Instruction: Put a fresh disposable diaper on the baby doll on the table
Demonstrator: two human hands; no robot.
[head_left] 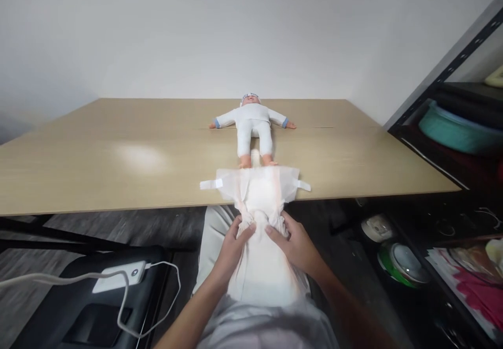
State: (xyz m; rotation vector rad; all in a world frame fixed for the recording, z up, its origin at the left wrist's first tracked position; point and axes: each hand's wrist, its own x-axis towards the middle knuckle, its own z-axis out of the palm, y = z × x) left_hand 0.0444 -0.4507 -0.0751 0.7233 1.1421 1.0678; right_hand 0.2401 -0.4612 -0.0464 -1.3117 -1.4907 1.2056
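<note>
A baby doll (253,129) in white clothes lies on its back on the wooden table (118,155), arms spread, feet toward me. A white diaper (257,184) is unfolded over the table's near edge, its tabs sticking out left and right, and its lower half hangs down onto my lap. My left hand (231,249) and my right hand (294,244) both pinch the gathered middle of the diaper just below the table edge, fingers closed on the fabric.
A dark chair (78,307) at lower left carries a white power bank (120,275) with a cable. At right stands a black shelf unit (451,71) holding a teal basin (459,129), with round containers (396,260) and papers (467,281) below.
</note>
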